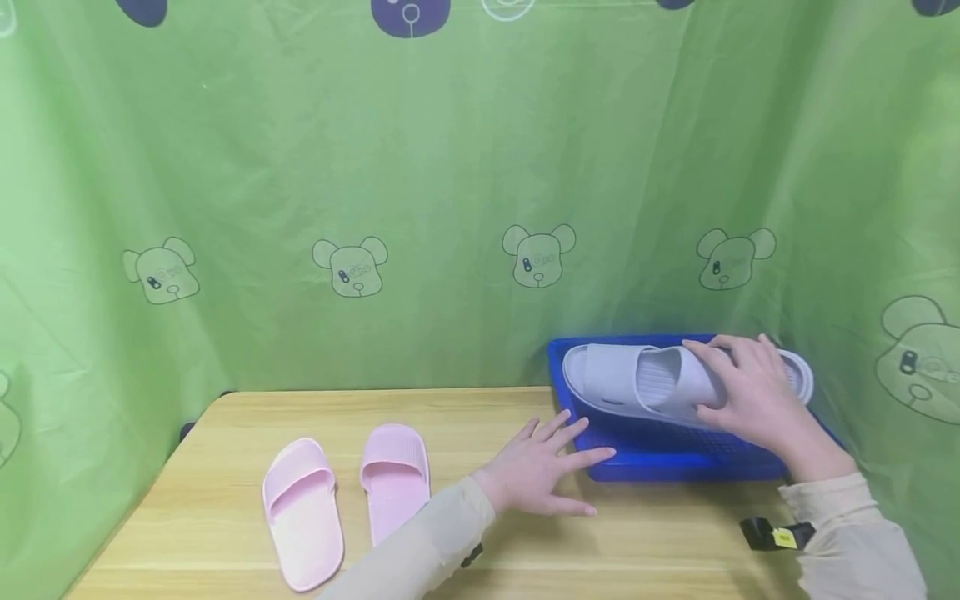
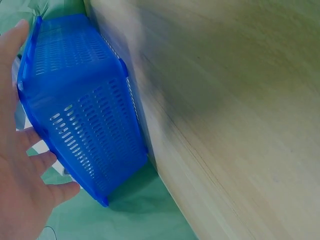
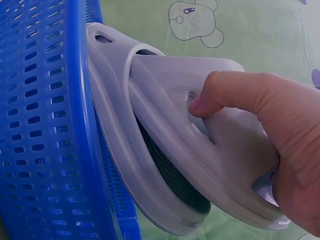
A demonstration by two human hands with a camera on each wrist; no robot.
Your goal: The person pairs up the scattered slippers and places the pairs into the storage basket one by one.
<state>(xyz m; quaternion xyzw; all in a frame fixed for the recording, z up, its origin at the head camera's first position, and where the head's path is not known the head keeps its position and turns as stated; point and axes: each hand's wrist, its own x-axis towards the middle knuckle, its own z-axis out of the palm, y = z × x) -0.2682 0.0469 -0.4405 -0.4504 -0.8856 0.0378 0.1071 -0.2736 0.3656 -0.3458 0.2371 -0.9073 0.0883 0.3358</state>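
Note:
Over the blue plastic basket, my right hand grips a pair of pale grey slippers. In the right wrist view one grey slipper is tucked into the strap of the other slipper. My thumb presses on the upper's cut-out, and the pair slants at the basket rim. My left hand has its fingers spread beside the basket's front left corner and holds nothing. Seen from the left wrist, its fingertips overlap the basket's rim.
Two pink slippers, one left and one right, lie on the wooden table, the right one partly hidden by my left sleeve. A green curtain with bear prints hangs behind the table and at both sides.

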